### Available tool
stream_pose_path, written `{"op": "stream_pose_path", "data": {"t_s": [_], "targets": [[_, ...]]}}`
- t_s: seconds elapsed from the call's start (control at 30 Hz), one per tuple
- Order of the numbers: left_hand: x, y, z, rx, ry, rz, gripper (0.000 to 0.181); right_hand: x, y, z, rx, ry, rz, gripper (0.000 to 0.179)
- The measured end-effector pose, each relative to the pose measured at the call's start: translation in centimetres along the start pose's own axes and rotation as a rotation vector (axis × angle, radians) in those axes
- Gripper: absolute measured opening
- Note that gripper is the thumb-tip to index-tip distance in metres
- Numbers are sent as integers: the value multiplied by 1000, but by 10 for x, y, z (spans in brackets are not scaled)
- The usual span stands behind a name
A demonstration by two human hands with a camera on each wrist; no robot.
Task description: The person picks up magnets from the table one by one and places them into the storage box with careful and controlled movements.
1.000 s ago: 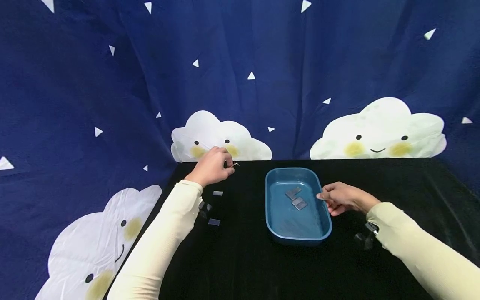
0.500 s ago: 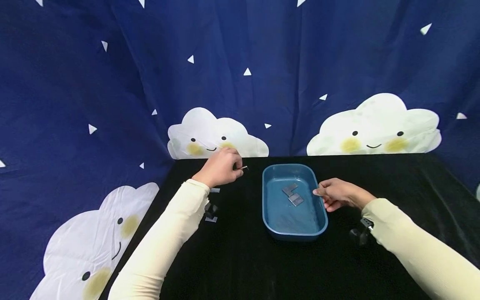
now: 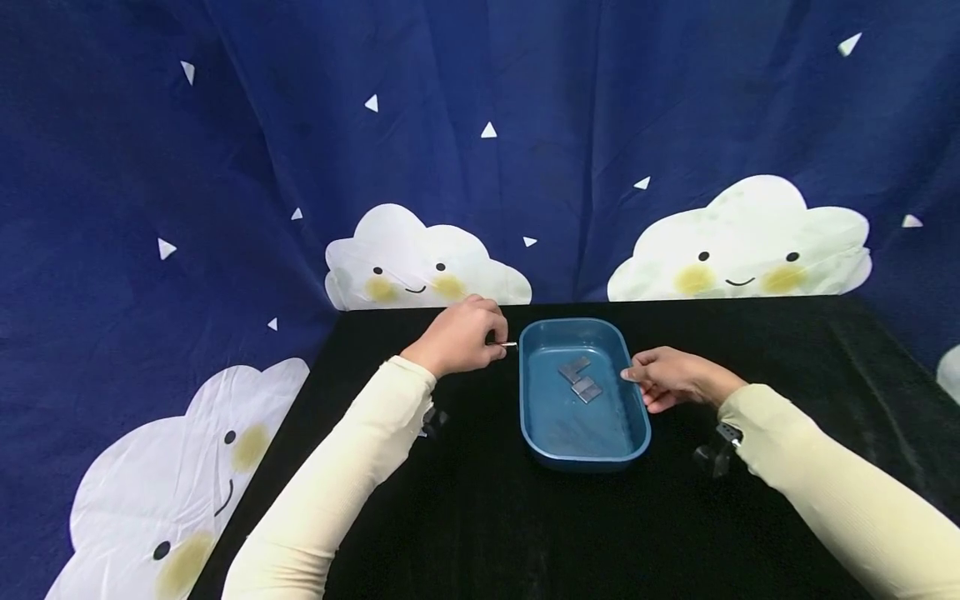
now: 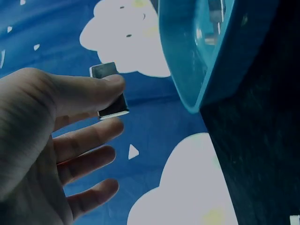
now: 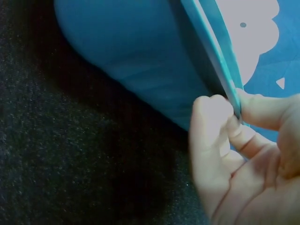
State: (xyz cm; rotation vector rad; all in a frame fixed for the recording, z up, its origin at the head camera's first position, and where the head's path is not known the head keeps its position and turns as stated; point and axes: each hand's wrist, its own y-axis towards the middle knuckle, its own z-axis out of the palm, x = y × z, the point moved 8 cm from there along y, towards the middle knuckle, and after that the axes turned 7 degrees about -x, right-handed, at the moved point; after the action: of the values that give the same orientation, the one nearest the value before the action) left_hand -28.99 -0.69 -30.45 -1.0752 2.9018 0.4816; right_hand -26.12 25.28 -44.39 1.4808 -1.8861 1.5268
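My left hand (image 3: 468,336) pinches a small, flat, shiny metal block (image 4: 104,70) between thumb and index finger, its other fingers spread apart. In the head view the block pokes out edge-on, right at the left rim of a blue plastic tray (image 3: 585,437). My right hand (image 3: 669,379) grips the tray's right rim, thumb on the inside and curled fingers against the outer wall, as the right wrist view shows. Inside the tray, several grey metal blocks (image 3: 587,389) lie close together toward the far half of its floor.
The tray stands on a table covered in black cloth (image 3: 465,517). A pale piece (image 4: 294,220) lies on the cloth, cut off by the left wrist view's corner. Behind the table hangs a blue curtain (image 3: 420,150) with white clouds and triangles.
My left hand has moved right with the metal block, from beyond the table's left part up to the tray's left rim. My right hand has kept its grip; the head view has shifted slightly.
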Motion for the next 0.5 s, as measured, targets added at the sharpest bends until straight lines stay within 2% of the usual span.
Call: {"op": "stream_pose_path", "data": {"t_s": [0.3, 0.5], "targets": [[-30, 8, 22, 60, -2, 80, 6, 1, -2, -4, -42, -80, 5, 19], [-42, 13, 39, 137, 75, 103, 5, 6, -3, -4, -52, -101, 0, 21]]}}
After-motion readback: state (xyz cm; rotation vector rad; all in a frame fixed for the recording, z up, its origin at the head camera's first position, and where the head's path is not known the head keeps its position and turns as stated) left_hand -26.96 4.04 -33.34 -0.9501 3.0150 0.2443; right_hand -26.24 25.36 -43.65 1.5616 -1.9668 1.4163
